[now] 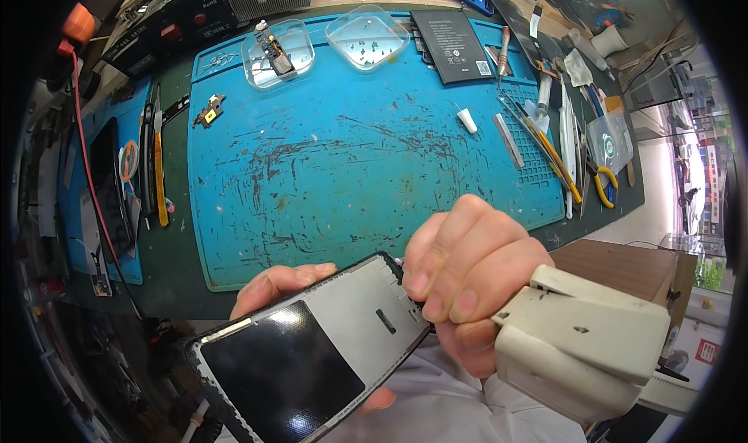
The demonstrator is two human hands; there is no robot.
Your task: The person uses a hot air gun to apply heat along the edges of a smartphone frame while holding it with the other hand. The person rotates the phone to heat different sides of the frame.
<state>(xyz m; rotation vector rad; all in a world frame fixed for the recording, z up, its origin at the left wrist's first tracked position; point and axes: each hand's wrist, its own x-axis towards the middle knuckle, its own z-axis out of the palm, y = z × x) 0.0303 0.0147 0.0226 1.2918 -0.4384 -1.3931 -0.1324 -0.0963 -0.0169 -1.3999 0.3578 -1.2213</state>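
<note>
Phone frame (366, 299), held above the wearer's lap just in front of the work mat. Its long axis ran diagonally, from the lower left, nearest the body, to the upper right, where one short end pointed at the right hand (479, 275); its open inner face was turned upward. The left hand (273, 287) held it from beneath, digits showing at both long edges. The right hand was curled closed against the upper-right end, hiding part of it; what lay within those fingers could not be told.

Beyond the frame spread the blue work mat (343, 201), scuffed with dark marks. A bulky cream-coloured object (584, 342) blocked the view of the right wrist. A black box (183, 26) stood at the far left. Smaller items bordered the mat: a flat dark battery (452, 47), two clear trays (354, 24) holding small parts, yellow-handled pliers (607, 190), a small circuit part (209, 112) and a white conical cap (467, 121).

The frame was dark-rimmed. A glossy black panel (276, 373) filled its nearer portion, bare grey metal the farther, the latter marked by a short dark slot (386, 321).
</note>
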